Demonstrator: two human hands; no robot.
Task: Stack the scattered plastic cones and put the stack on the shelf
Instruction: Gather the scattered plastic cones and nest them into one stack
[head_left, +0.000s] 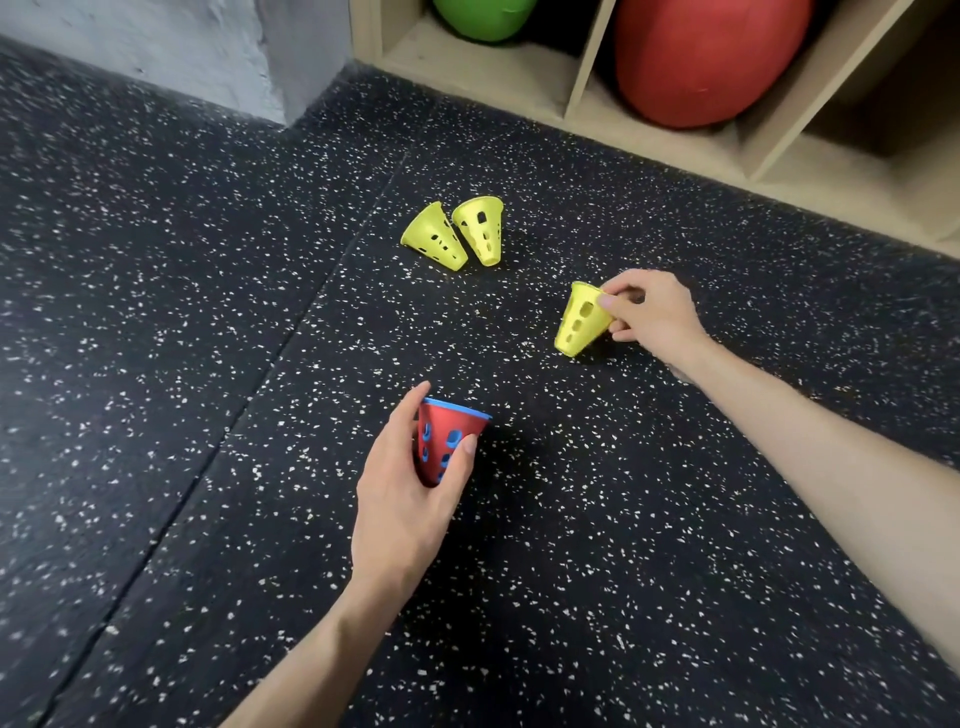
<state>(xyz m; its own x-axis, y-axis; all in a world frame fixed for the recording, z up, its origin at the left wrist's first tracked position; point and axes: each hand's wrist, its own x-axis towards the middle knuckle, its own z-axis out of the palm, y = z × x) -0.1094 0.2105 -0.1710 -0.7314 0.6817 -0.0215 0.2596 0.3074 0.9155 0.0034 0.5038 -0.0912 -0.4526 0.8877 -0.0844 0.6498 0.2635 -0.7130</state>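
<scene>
Left hand (410, 483) fingers wrapped round red cone (447, 441); right hand (654, 312) fingers pinching yellow cone (582, 319).

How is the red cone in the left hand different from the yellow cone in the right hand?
Colour: the red cone shows blue at its rim and through its holes, so a blue cone seems nested inside; the yellow cone is yellow throughout.
Grip: the left hand wraps the red cone's side; the right hand pinches the yellow cone near its rim.
Both are perforated and tapered, wide end up.
</scene>
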